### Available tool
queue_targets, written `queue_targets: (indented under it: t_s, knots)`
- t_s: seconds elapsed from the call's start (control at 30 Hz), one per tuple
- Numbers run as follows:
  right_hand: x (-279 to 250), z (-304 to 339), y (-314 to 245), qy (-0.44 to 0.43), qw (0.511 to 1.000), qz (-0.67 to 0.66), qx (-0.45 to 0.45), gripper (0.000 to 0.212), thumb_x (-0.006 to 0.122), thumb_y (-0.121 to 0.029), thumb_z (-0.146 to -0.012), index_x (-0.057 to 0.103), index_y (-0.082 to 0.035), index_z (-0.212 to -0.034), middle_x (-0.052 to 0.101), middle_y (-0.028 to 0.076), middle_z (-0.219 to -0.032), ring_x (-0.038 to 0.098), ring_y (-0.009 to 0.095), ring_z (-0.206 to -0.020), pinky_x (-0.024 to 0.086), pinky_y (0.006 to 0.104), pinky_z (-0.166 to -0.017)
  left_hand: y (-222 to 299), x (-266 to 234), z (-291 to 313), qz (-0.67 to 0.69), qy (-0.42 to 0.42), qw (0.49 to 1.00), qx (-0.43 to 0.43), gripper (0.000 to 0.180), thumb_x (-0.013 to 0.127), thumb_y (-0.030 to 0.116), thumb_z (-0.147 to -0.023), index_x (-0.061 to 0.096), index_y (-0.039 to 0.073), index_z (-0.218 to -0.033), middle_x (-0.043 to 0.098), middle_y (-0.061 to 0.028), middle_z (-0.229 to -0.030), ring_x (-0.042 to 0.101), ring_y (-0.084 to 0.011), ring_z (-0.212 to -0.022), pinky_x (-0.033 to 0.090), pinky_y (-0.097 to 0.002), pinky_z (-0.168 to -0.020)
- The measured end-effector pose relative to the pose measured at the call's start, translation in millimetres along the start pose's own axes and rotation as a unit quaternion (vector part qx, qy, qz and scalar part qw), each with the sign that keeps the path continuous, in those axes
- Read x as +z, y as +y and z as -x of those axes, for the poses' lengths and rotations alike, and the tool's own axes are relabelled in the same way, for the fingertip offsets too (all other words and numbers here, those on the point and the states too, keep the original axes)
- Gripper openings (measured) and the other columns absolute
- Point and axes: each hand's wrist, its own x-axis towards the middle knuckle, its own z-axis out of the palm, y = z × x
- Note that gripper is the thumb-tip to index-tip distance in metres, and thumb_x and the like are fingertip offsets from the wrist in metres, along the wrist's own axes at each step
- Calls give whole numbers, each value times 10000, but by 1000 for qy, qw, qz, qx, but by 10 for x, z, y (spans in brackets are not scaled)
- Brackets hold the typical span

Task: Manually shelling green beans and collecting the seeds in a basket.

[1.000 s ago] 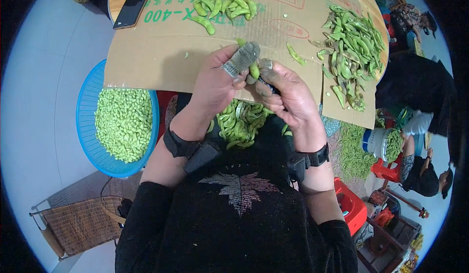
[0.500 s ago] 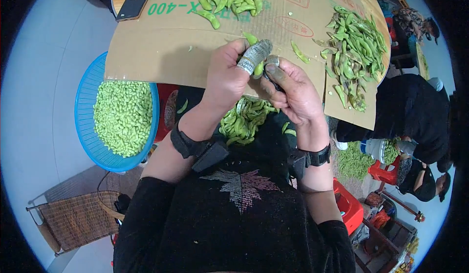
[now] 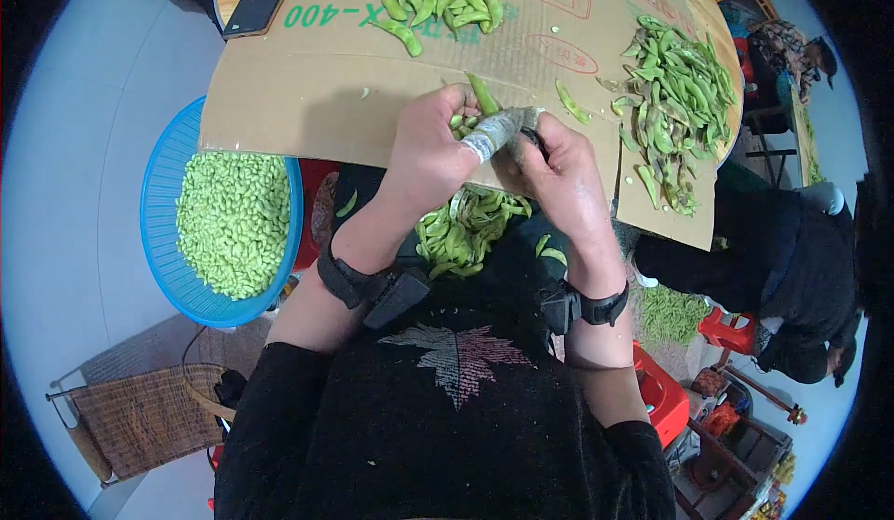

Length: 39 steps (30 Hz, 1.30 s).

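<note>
The bare left hand [image 3: 436, 148], its thumb covered by a grey fabric wrap [image 3: 501, 133], curls around 1 slim green bean pod [image 3: 481, 94] over the flat brown cardboard sheet [image 3: 289, 101]. The bare right hand [image 3: 566, 174] meets it, fingers bent; I cannot tell its grip. Pale-green shelled beans [image 3: 233, 227] heap inside the round blue plastic basket [image 3: 159, 231].
</note>
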Motion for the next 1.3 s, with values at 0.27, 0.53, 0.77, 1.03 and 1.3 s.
queue_targets:
  t_s: [0.27,0.53,0.77,1.03,1.3]
  knots:
    - [-24,-112,19,21,995,-51,82,163,546,-138,-860,553,8,-788,496,-30,-587,419,59,-500,352,236,-448,97,-198,-71,421,-117,881,-184,315,465,24,-815,513,0,-1126,572,-36,-868,533,-87,-779,384,-184,-571]
    - [-246,-10,-328,118,974,186,-59,216,549,-96,-843,576,-16,-1042,529,65,-576,483,132,-515,405,282,-510,107,-158,-36,10,-104,994,-31,508,656,29,-749,422,6,-1199,519,5,-843,485,-60,-748,386,-189,-640]
    - [-153,-59,-386,13,940,325,-100,174,585,-142,-803,520,19,-801,538,227,-606,560,398,-614,443,437,-540,153,-174,-35,-102,-164,981,32,469,700,75,-705,471,11,-1110,554,-25,-852,536,-98,-830,432,-248,-742]
    - [-121,-93,-279,-44,956,279,-76,245,596,-173,-802,490,30,-717,510,232,-588,536,404,-588,421,433,-526,357,-287,13,-180,-163,970,11,240,642,58,-704,547,22,-921,593,-130,-813,602,-231,-744,463,-312,-646]
    - [48,-233,-370,-25,941,319,-107,278,601,-208,-799,498,22,-684,511,225,-568,534,405,-578,425,436,-523,315,-356,110,-372,-102,909,155,325,549,-45,-650,573,18,-968,565,-175,-825,564,-363,-749,463,-408,-614]
